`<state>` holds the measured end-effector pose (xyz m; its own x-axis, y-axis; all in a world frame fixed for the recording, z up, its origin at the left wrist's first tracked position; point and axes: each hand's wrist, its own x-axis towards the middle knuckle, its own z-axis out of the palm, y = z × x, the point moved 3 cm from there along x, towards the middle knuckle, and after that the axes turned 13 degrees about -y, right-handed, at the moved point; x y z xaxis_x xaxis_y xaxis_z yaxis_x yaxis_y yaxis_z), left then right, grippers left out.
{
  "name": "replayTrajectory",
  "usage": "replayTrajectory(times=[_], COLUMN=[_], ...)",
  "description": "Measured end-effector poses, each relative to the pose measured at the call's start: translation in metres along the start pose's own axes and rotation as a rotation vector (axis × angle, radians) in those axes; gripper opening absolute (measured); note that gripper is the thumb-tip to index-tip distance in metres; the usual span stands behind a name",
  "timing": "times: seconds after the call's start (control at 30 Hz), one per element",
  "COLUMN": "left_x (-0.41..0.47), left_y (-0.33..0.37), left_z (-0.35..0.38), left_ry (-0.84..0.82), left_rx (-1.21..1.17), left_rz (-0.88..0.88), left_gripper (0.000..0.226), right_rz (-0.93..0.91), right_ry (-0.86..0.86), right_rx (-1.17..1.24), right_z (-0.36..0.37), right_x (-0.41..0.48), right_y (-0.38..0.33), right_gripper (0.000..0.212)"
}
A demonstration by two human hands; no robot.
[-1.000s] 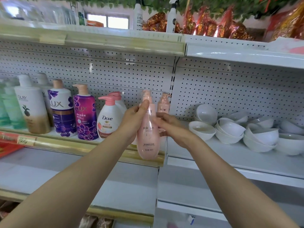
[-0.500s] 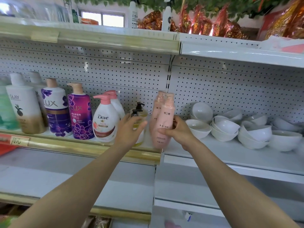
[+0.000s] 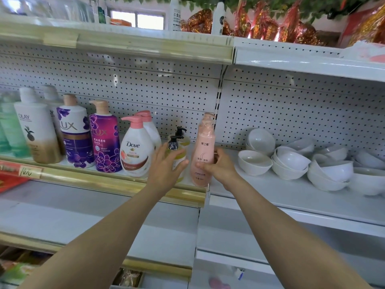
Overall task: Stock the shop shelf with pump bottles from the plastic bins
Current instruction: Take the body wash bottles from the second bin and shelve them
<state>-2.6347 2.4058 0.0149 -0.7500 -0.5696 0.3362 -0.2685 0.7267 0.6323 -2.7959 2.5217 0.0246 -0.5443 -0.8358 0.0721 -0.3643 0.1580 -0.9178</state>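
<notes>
Your right hand (image 3: 218, 166) still grips the pink pump bottle (image 3: 203, 147), now moved from in front of the shelf (image 3: 100, 180) edge to stand on it at frame centre, while your left hand (image 3: 164, 165) has let go and lies open-fingered against the small yellow bottle (image 3: 174, 142) beside it, so this one looks nearly stocked.

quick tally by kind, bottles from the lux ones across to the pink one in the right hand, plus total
Lux bottles with purple flowers: 2
White Dove bottles with pink pumps: 2
Yellow bottles with black pumps: 2
Slim pink bottle gripped by the right hand: 1; whether another hides behind it cannot be told
Total: 7
</notes>
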Motion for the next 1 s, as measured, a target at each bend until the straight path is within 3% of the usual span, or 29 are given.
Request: replayTrajectory(times=[0.47,0.7,0.83,1.0], left_x=[0.0,-0.001,-0.014,-0.053], left_y=[-0.001,0.007,0.013,-0.005], left_z=[0.002,-0.011,-0.042,-0.116], left_ry=[0.029,-0.069,-0.088,-0.043], left_rx=[0.019,0.055,0.032,0.025], left_rz=[0.044,0.002,0.007,-0.027], left_gripper=[0.044,0.044,0.05,0.057], right_rz=[0.076,0.118,0.152,0.096], right_ry=[-0.041,-0.052,0.129,0.296], right_rx=[-0.107,-0.203,-0.311,-0.55], right_z=[0.003,0.003,0.004,0.034], right_x=[-0.008,-0.024,-0.044,-0.067], right_y=[0.003,-0.01,-0.037,-0.102], right_gripper=[0.068,0.073,0.074,0.055])
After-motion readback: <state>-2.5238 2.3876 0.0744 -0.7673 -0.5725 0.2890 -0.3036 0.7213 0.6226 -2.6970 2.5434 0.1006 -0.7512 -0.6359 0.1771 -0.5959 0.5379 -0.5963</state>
